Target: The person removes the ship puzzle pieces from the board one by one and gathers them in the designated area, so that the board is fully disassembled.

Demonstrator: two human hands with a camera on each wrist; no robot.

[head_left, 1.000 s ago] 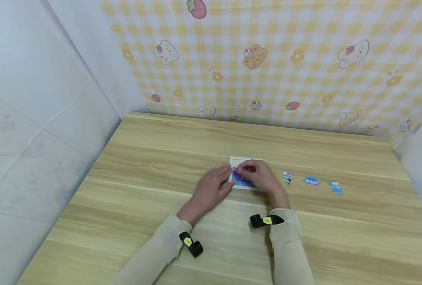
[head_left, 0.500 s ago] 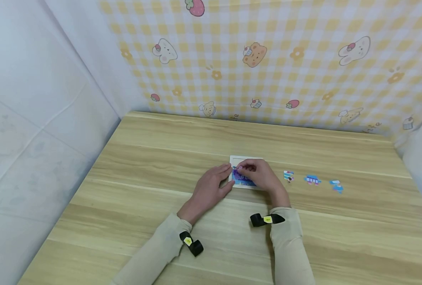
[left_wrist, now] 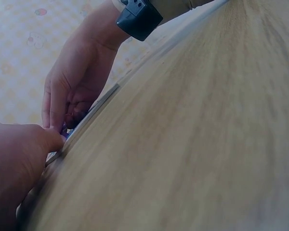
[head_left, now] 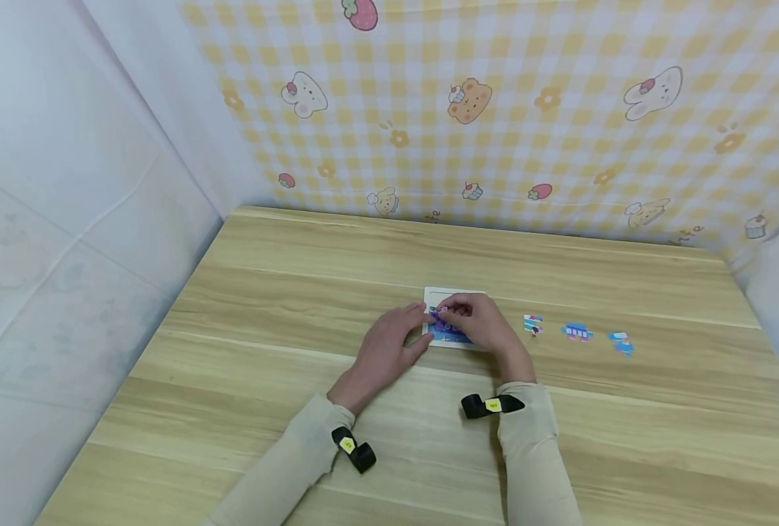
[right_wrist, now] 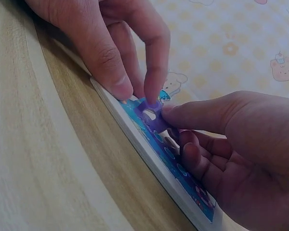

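Note:
A small jigsaw puzzle board [head_left: 451, 291] with a white rim and a blue underwater-looking picture lies on the table. Thumb and fingers of my right hand [head_left: 478, 321] pinch a purple puzzle piece [right_wrist: 156, 121] over the board's left part. My left hand [head_left: 389, 340] rests at the left rim; in the right wrist view its thumb presses on the board's corner, and one finger reaches down to the purple piece. Much of the board is hidden under my right hand. The left wrist view shows both hands [left_wrist: 77, 72] meeting at the board's edge.
To the right of the board lie three loose puzzle pieces in a row: a striped one [head_left: 533, 325], a blue one with a row of white squares [head_left: 577, 332] and a blue and white one [head_left: 622, 343]. A checked cloth [head_left: 514, 146] hangs behind the wooden table [head_left: 284, 292].
A finger of my left hand has moved over the rim towards the purple piece. My right hand stays in the same spot, still pinching.

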